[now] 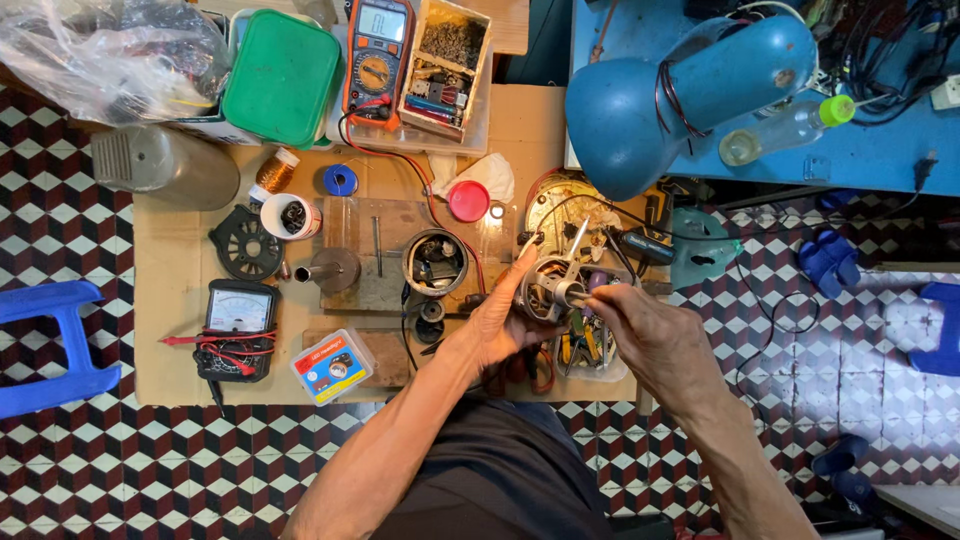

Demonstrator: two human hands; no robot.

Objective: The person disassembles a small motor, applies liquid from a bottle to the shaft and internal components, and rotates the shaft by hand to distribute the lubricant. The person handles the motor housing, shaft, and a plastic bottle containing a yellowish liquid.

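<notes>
Small round silver metal motor (548, 287) gripped in left hand (503, 320), its shaft end pinched by closed right hand (640, 325) fingertips, cardboard-covered tabletop (160, 300) beneath, blue desk lamp (640, 100) far right.

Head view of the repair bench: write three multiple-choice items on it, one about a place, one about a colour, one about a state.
1. Where does the analog meter with the white dial lie?
A. on the blue table
B. on the cardboard sheet, left of the wooden board
C. on the tiled floor

2. What colour is the lid of the box beside the orange digital multimeter?
A. green
B. red
C. yellow

3. How is the small motor part held?
A. lying loose on the board
B. gripped by the right hand alone
C. cupped in the left hand while the right hand pinches its shaft end

Key: 1 B, it rests on the cardboard by the board's left side. 2 A, the lid is plainly green. 3 C, both hands meet at the part above the bench.
</notes>
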